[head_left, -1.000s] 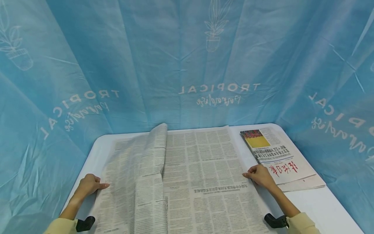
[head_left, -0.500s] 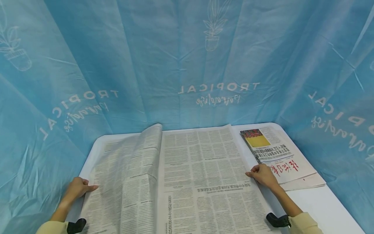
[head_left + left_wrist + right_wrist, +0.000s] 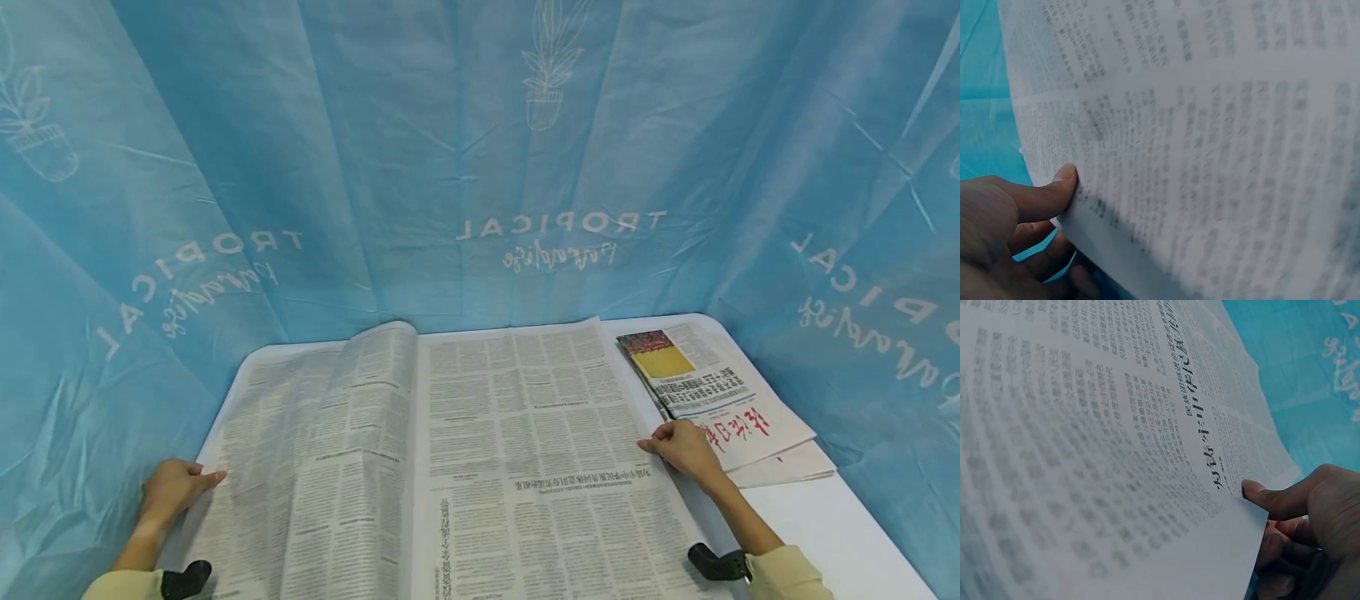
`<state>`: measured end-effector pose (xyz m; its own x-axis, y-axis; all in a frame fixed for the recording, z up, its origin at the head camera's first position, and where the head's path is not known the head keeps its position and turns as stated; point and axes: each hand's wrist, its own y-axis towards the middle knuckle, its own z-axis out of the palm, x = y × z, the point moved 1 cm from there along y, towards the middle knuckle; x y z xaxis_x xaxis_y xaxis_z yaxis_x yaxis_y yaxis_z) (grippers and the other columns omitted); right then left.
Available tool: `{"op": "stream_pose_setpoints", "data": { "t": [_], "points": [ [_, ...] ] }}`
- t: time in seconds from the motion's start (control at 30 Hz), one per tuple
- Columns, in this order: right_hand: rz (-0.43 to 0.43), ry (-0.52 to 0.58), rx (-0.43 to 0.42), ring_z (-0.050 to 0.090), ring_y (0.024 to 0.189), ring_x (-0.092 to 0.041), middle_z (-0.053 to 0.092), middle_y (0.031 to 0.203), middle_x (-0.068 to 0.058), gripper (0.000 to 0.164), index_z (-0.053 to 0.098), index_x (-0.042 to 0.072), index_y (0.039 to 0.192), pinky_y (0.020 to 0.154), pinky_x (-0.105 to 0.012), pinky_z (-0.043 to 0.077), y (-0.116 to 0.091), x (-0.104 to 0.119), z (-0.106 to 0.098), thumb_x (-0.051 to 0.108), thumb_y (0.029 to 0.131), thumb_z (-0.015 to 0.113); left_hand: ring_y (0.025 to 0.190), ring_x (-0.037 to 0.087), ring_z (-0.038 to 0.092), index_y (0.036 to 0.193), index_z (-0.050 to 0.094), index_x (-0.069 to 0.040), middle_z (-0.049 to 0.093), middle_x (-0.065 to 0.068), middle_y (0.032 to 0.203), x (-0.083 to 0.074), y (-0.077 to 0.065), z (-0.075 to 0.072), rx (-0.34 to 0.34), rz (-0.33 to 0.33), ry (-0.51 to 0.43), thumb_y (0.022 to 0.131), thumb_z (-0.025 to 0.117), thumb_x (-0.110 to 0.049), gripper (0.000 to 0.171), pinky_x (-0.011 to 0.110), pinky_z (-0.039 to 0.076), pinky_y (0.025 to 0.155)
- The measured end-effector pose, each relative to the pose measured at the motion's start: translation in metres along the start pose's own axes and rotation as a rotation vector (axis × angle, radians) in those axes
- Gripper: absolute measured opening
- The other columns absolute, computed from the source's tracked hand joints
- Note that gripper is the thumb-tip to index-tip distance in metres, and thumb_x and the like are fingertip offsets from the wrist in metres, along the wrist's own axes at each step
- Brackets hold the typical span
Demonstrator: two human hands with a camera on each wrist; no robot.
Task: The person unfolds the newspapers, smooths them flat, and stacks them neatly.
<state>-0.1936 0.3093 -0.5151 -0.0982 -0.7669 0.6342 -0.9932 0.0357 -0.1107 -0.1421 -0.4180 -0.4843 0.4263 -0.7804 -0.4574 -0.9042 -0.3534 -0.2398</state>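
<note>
A large newspaper [image 3: 525, 417] lies spread wide over the white table, its pages covered in small columns of print. Its left page bulges up in a curl beside the centre fold. My left hand [image 3: 174, 492] pinches the left edge, the thumb on top of the sheet and the fingers beneath, as the left wrist view shows with the hand [image 3: 1029, 219] at the paper's border. At the opposite edge my right hand [image 3: 684, 450] pinches the paper the same way; in the right wrist view the thumb of that hand [image 3: 1310, 519] presses near a bold headline.
To the right lies a folded newspaper [image 3: 742, 437] with red lettering, and a booklet with a yellow and red cover [image 3: 660, 358] overlaps its left side. Blue printed curtain [image 3: 465, 167] hangs close behind and along both sides of the white table [image 3: 847, 533].
My left hand has moved left with the page edge, drawing the newspaper wider. The curled fold has flattened and shifted left. My right hand has moved slightly right, still pinching its edge.
</note>
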Motion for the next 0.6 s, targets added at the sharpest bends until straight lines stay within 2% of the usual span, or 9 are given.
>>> {"op": "stream_pose_setpoints", "data": {
  "t": [0.07, 0.1, 0.2, 0.23, 0.27, 0.33, 0.4, 0.6],
  "points": [
    [0.012, 0.005, -0.001, 0.046, 0.05, -0.013, 0.052, 0.057, 0.0, 0.024, 0.064, -0.001, 0.077, 0.046, -0.028, 0.038, 0.0, 0.0, -0.001, 0.019, 0.084, 0.074, 0.084, 0.052, 0.057, 0.095, 0.061, 0.025, 0.061, 0.039, 0.091, 0.002, 0.0, 0.0, -0.017, -0.024, -0.027, 0.084, 0.069, -0.015, 0.043, 0.051, 0.049, 0.071],
    [0.02, 0.009, -0.002, 0.046, 0.05, -0.013, 0.051, 0.056, 0.0, 0.024, 0.064, -0.001, 0.076, 0.046, -0.028, 0.038, -0.001, 0.0, -0.001, 0.019, 0.084, 0.073, 0.073, 0.047, 0.056, 0.085, 0.061, 0.023, 0.059, 0.034, 0.078, 0.003, 0.0, 0.0, -0.025, -0.029, -0.044, 0.085, 0.068, -0.015, 0.038, 0.047, 0.049, 0.065],
    [0.035, 0.001, -0.02, 0.045, 0.048, -0.014, 0.048, 0.053, 0.001, 0.024, 0.063, 0.001, 0.074, 0.044, -0.029, 0.037, -0.002, -0.001, -0.003, 0.02, 0.084, 0.073, 0.063, 0.03, 0.047, 0.075, 0.058, 0.018, 0.051, 0.019, 0.063, 0.006, -0.001, 0.0, -0.065, -0.027, -0.077, 0.086, 0.067, -0.014, 0.034, 0.037, 0.04, 0.056],
    [0.033, -0.006, -0.029, 0.045, 0.048, -0.014, 0.047, 0.053, 0.001, 0.024, 0.063, 0.001, 0.072, 0.044, -0.029, 0.036, -0.003, -0.002, -0.005, 0.02, 0.083, 0.073, 0.063, 0.029, 0.046, 0.077, 0.056, 0.018, 0.051, 0.018, 0.064, 0.006, -0.001, 0.0, -0.074, -0.036, -0.082, 0.087, 0.066, -0.014, 0.035, 0.037, 0.038, 0.055],
    [0.026, -0.013, -0.037, 0.044, 0.047, -0.014, 0.046, 0.052, 0.002, 0.025, 0.062, 0.001, 0.071, 0.044, -0.029, 0.036, -0.003, -0.003, -0.006, 0.02, 0.083, 0.073, 0.065, 0.032, 0.048, 0.08, 0.056, 0.02, 0.052, 0.024, 0.067, 0.006, -0.001, 0.0, -0.086, -0.04, -0.083, 0.087, 0.065, -0.014, 0.036, 0.038, 0.039, 0.056],
    [0.017, -0.032, -0.051, 0.042, 0.046, -0.013, 0.043, 0.05, 0.003, 0.026, 0.061, 0.003, 0.068, 0.043, -0.028, 0.034, -0.004, -0.004, -0.008, 0.02, 0.083, 0.074, 0.077, 0.043, 0.054, 0.098, 0.057, 0.023, 0.058, 0.035, 0.087, 0.005, -0.002, 0.001, -0.114, -0.061, -0.085, 0.087, 0.065, -0.015, 0.04, 0.044, 0.043, 0.061],
    [0.004, -0.043, -0.056, 0.04, 0.045, -0.012, 0.04, 0.049, 0.004, 0.029, 0.058, 0.005, 0.064, 0.043, -0.027, 0.033, -0.004, -0.005, -0.01, 0.02, 0.083, 0.074, 0.088, 0.05, 0.055, 0.108, 0.055, 0.022, 0.057, 0.039, 0.103, 0.004, -0.002, 0.002, -0.134, -0.097, -0.085, 0.087, 0.065, -0.015, 0.044, 0.05, 0.044, 0.065],
    [0.001, -0.084, -0.066, 0.035, 0.045, -0.011, 0.035, 0.048, 0.007, 0.037, 0.049, 0.012, 0.058, 0.044, -0.025, 0.029, -0.005, -0.007, -0.015, 0.022, 0.084, 0.074, 0.095, 0.054, 0.055, 0.112, 0.055, 0.02, 0.056, 0.039, 0.11, 0.004, -0.003, 0.005, -0.146, -0.15, -0.085, 0.087, 0.066, -0.017, 0.046, 0.055, 0.043, 0.068]
  ]
}}
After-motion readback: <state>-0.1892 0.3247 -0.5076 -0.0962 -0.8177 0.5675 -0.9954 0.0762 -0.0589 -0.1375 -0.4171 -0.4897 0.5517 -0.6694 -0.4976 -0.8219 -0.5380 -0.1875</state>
